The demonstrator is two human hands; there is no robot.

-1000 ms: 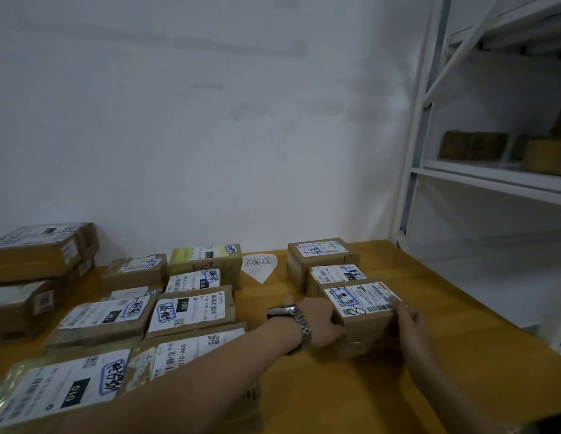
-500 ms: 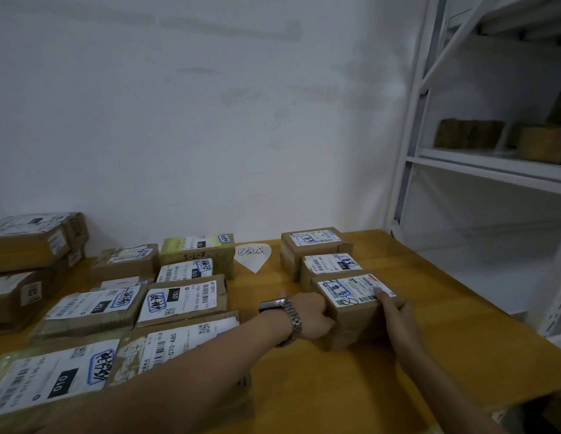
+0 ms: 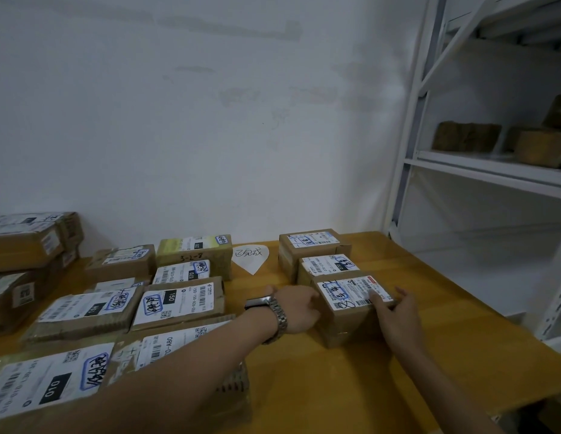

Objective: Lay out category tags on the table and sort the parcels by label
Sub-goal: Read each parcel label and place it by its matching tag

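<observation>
Both hands are on the nearest parcel point(image 3: 345, 321), centre right of the frame, as it sits on a yellow wooden bench point(image 3: 335, 389). The left grip point(image 3: 299, 308), with a metal watch point(image 3: 280, 319) on its wrist, has its fingers bent against the box's left face; whether they clasp it cannot be told. The right grip point(image 3: 396, 311) is unclenched, with straight fingers resting on the box's right top edge and on the corner of its white label point(image 3: 348, 292) (handwritten in blue ink). Two more labelled parcels point(image 3: 327, 266) line up touching behind it, toward the wall. A white paper tag point(image 3: 251, 255), also handwritten, lies flat just left of that column. Further left, rows of larger parcels point(image 3: 179, 303) fill the lower left of the frame. At the right edge, a white metal rack point(image 3: 486, 170) carries brown packages point(image 3: 467, 140).
</observation>
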